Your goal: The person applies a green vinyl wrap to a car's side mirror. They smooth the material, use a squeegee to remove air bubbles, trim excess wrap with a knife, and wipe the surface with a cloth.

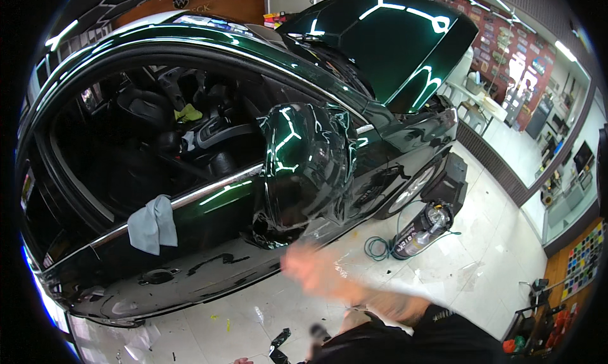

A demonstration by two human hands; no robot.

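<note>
My right hand (311, 270) is a motion-blurred shape just below the side mirror (305, 164) of a dark green car (209, 263). Its black-sleeved forearm (437, 323) comes in from the lower right. The mirror housing is covered in glossy, wrinkled green film. The blur hides whether the fingers are apart or hold anything. A sliver that may be my left hand (240, 361) shows at the bottom edge, next to a small black object (278, 344) I cannot identify. A grey cloth (152, 223) hangs over the open window sill of the door.
The car's bonnet (386, 41) stands raised. A pressure sprayer bottle (421, 230) with a coiled green hose (379, 247) lies on the white tiled floor by the front wheel (413, 188). Film scraps litter the floor. Shelves and colour samples (584, 257) line the right wall.
</note>
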